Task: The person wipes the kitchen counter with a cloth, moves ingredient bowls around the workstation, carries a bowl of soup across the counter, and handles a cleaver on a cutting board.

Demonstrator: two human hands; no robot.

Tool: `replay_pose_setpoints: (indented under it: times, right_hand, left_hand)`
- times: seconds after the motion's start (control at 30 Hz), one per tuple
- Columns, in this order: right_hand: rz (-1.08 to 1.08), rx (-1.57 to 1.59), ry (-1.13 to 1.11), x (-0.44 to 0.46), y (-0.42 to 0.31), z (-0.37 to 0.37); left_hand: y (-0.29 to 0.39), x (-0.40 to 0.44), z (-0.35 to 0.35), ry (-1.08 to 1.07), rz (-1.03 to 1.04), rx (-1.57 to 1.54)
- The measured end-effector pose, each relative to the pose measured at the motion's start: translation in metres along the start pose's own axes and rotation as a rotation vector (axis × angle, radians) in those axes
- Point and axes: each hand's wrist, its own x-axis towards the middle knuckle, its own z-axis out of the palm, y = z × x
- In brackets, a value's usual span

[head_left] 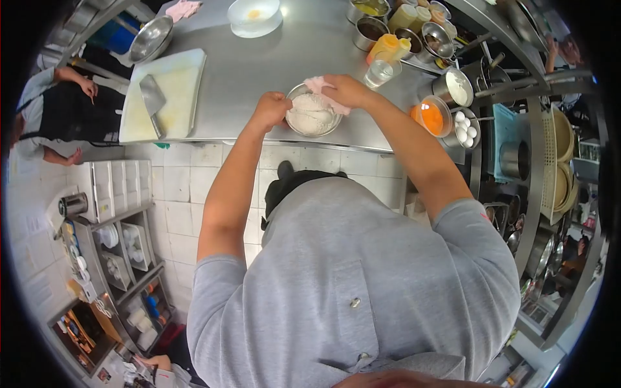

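A metal bowl [313, 134] of white flour [312, 114] stands at the near edge of the steel counter [239, 77]. At its left rim is my left hand [271, 110], fingers closed; whether they pinch the rim or something small cannot be made out. My right hand [345, 92] is closed on a pink cloth [320, 84], which lies against the bowl's upper right rim. Beyond my right hand stands a clear cup [378, 74].
A cleaver [152, 100] lies on a white cutting board [191, 90] at left. Right of the bowl are orange liquid [430, 118], eggs [464, 129], a flour pot [458, 88] and squeeze bottles [388, 48]. A white bowl [255, 19] stands farther back. Another person's hand [88, 87] shows at far left.
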Motion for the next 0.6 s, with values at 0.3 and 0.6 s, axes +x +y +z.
replay_pose_setpoints:
  times: [0.3,0.6]
  right_hand:
    - [0.306,0.130,0.440,-0.056,-0.001,0.065]
    - [0.119,0.493,0.133,-0.026,0.022,0.022]
  left_hand:
    - [-0.016,-0.017,0.000,0.069,-0.009,-0.146]
    - [0.065,0.050,0.010,-0.039,0.452,0.878]
